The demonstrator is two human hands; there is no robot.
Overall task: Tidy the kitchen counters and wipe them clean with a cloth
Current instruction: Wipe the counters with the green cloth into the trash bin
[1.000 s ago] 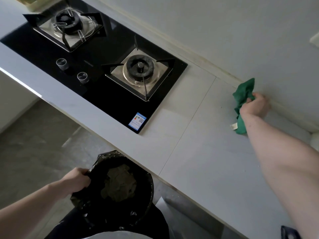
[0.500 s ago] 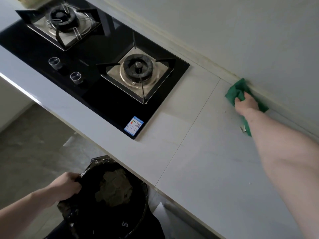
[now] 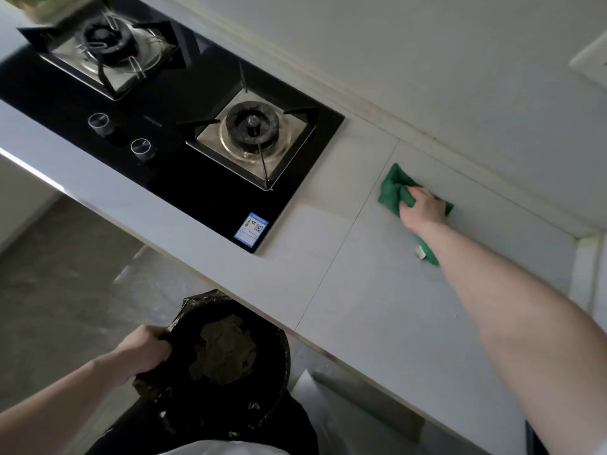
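Observation:
A green cloth (image 3: 392,190) lies bunched on the pale grey counter (image 3: 377,300), a little out from the back wall. My right hand (image 3: 422,210) grips the cloth and holds it down on the counter top. A white tag on the cloth shows beside my forearm. Below the counter's front edge, my left hand (image 3: 144,351) grips the rim of a round bin lined with a black bag (image 3: 230,353), with crumpled brownish waste inside.
A black glass gas hob (image 3: 184,178) with two burners and two knobs is set into the counter at the left. A raised strip runs along the back wall. The counter ends at a white upright panel (image 3: 588,274) on the right.
My right hand has dragged the green cloth left along the counter and away from the back wall. My left hand has kept hold of the bin's rim.

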